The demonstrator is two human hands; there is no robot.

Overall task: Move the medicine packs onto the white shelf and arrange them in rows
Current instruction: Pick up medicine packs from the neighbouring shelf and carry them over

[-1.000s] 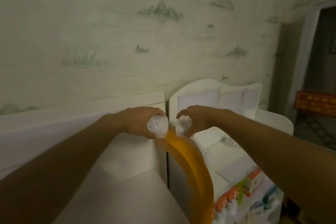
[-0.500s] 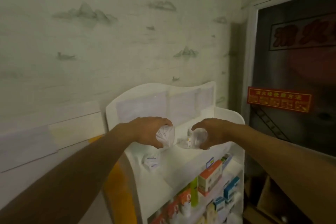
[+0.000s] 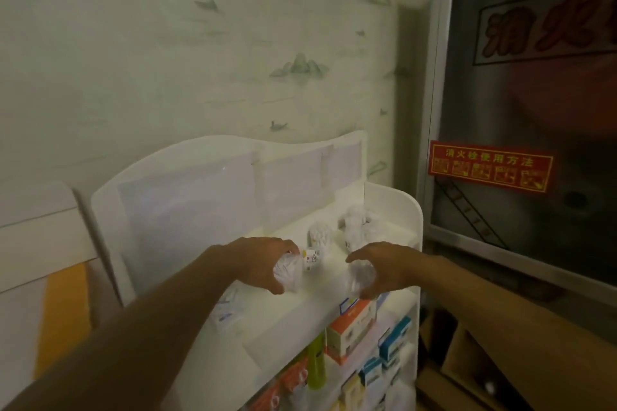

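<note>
The left hand (image 3: 258, 262) curls its grip round a small crinkled translucent-white medicine pack (image 3: 286, 272), held just above the top board of the white shelf (image 3: 394, 207). Under that forearm a flat white sachet with blue print (image 3: 227, 312) lies on the board. Just right of the left pack sits a small white box with coloured marks (image 3: 311, 257), and behind it a bunched white pack (image 3: 319, 233) stands upright. Further right, near the shelf's side wall, a heap of similar crumpled white packs (image 3: 359, 222) lies in a loose cluster, not in a row. The right hand (image 3: 384, 265) grips a second clear crinkled pack (image 3: 360, 275), fingers curled over it, above the board's front edge. Half a second ago the hands were closer together and higher; now they are spread apart and lower toward the board, and the heap at the right has come into sight.
</note>
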